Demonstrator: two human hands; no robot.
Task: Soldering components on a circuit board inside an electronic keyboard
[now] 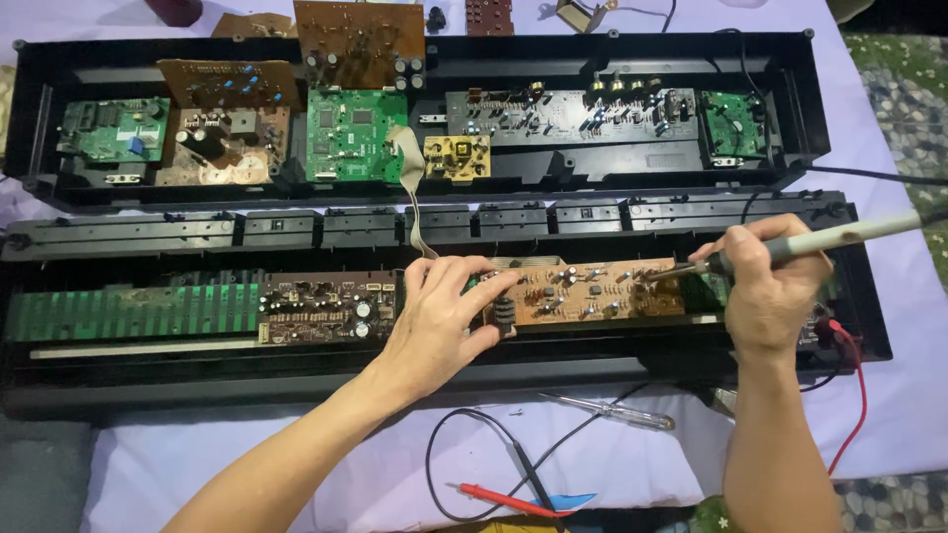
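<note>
My left hand [444, 316] rests on the left end of a brown circuit board [592, 291] in the near half of an opened black keyboard case [296, 380], fingers pinching the board's edge. My right hand [770, 286] grips a soldering iron [839, 237] with a pale handle; its tip touches the right part of that brown board. A darker brown board [326, 308] and a long green strip board [128, 311] lie to the left in the same case half.
The far case half [820, 109] holds several green and brown boards and a small yellow one [456, 156]. A grey ribbon cable [413, 202] runs between halves. On the lilac cloth [296, 464] lie a screwdriver [612, 411], red and black probes [504, 498] and leads.
</note>
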